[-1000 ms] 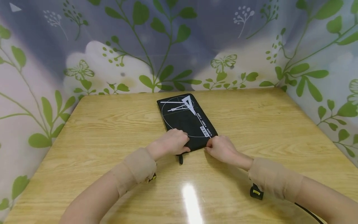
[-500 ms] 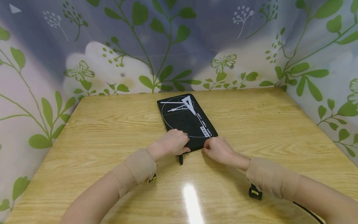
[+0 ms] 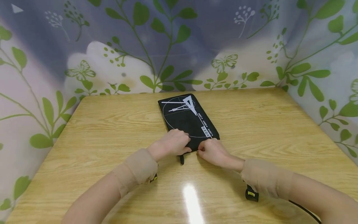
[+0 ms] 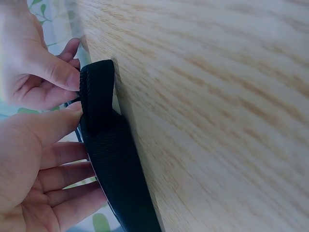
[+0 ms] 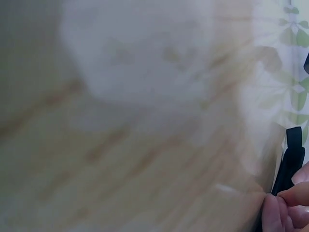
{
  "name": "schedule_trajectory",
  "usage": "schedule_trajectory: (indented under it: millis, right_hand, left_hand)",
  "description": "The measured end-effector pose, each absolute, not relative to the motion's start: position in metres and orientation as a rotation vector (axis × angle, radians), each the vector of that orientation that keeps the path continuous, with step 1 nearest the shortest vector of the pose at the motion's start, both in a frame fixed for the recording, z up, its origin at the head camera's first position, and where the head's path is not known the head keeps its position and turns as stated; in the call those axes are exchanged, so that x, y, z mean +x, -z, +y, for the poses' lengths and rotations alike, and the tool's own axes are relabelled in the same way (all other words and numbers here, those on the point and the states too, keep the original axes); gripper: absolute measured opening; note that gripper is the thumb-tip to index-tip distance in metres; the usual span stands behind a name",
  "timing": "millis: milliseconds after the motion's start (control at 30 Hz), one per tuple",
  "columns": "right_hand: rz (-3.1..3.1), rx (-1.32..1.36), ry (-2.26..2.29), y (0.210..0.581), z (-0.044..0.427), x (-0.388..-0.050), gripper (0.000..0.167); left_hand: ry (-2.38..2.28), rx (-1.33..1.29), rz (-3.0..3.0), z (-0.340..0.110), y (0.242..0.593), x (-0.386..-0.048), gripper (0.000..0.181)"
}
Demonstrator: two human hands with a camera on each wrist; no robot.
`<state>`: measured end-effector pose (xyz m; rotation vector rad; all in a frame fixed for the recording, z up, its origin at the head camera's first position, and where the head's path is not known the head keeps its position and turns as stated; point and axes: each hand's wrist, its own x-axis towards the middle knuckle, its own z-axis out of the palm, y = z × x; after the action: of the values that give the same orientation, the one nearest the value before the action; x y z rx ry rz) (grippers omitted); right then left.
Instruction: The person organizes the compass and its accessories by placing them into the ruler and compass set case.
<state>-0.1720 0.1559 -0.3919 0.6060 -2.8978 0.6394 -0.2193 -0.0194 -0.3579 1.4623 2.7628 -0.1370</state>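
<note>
A flat black pouch [image 3: 179,121] printed with white compasses and a set square lies slanted on the wooden table. Its near left part is held by my left hand [image 3: 174,142], with the thumb at the near edge. At that same edge my right hand [image 3: 213,152] pinches, thumb against finger, what appears to be the zipper pull; the fingertips mostly hide it. A black fabric loop [image 4: 99,89] sticks out from the pouch's near left corner. In the left wrist view, the thumbs of both hands are close together beside this loop.
The wooden table [image 3: 112,124] reaches back to a leaf-patterned curtain [image 3: 201,46]. Black devices hang under both wrist wraps, and a cable [image 3: 305,211] runs along under the right forearm.
My right hand has slid leftward along the pouch's near edge, from the right corner toward the left hand. The left hand and the pouch have stayed in place.
</note>
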Motion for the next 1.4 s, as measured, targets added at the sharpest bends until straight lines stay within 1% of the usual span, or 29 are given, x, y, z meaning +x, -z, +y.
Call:
schedule_trajectory:
  millis: [433,633,1400]
  right_hand:
    - [-2.861,0.627,-0.721,0.397,0.153,-0.168,0.006]
    - [-2.811,0.667,-0.759,0.399,0.153,-0.168,0.010]
    - [-2.797,0.580,-0.804,0.402,0.150,-0.163,0.012]
  left_hand:
    - [0.155,1.473,2.759,-0.019,0.360,-0.219,0.027]
    - [0.149,1.463,2.773,-0.020,0.358,-0.219,0.027]
    - [0.147,1.489,2.774,-0.020,0.358,-0.218,0.028]
